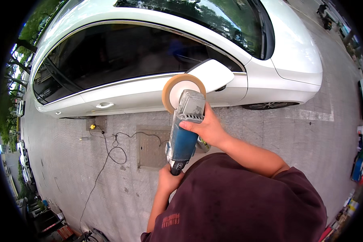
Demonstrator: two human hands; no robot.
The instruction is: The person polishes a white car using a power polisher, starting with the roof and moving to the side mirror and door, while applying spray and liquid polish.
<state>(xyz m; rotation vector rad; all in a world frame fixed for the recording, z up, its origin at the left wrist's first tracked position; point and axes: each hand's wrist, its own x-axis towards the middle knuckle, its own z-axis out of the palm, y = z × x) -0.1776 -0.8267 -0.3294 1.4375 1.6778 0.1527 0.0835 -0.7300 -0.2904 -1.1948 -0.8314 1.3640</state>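
My right hand [208, 125] is closed around the head end of a blue and grey rotary polisher [186, 136], its thumb across the casing. Lower down, my left hand [170, 181] grips the black rear end of the tool. A round pad [168, 93] with an orange-tan rim and pale centre sits at the polisher's head, tilted towards a white car. In the picture it overlaps the front door [139, 90] beside the white wing mirror [213, 74]; whether it touches the car cannot be told. My fingers beyond the tool are partly hidden.
A dark cable [109, 154] lies looped on the paving, by a yellow connector [93, 126]. A metal cover [152, 148] is set in the ground. Partly hidden behind the tool is a container [203, 145]. Assorted items lie at the lower left and right edges. Parked cars stand at the far left.
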